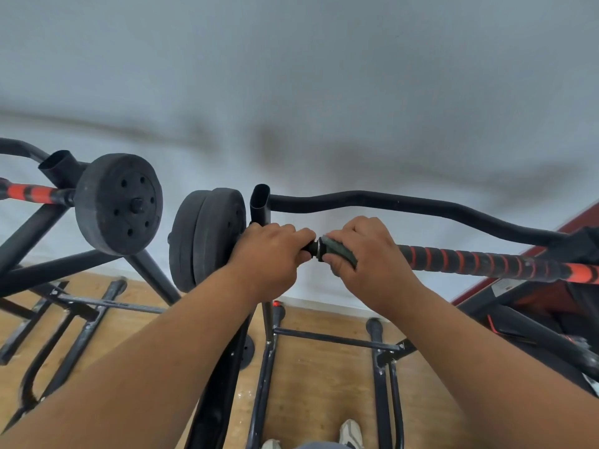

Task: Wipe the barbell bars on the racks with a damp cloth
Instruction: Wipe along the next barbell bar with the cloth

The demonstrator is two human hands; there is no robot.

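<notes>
Head view. Barbell bar (486, 259): black and orange grip, lying across a black rack (261, 205), running from centre to right edge. Left hand (269, 254): fingers curled round the bar just beside the paired weight plates (207, 238). Right hand (366, 254): clenched round a dark green cloth (340, 252) wrapped on the bar, next to the left hand. Second barbell (32, 192) with one plate (120, 204): on a rack at left. Wooden floor (324, 384) below; pale wall (291, 76) behind.
</notes>
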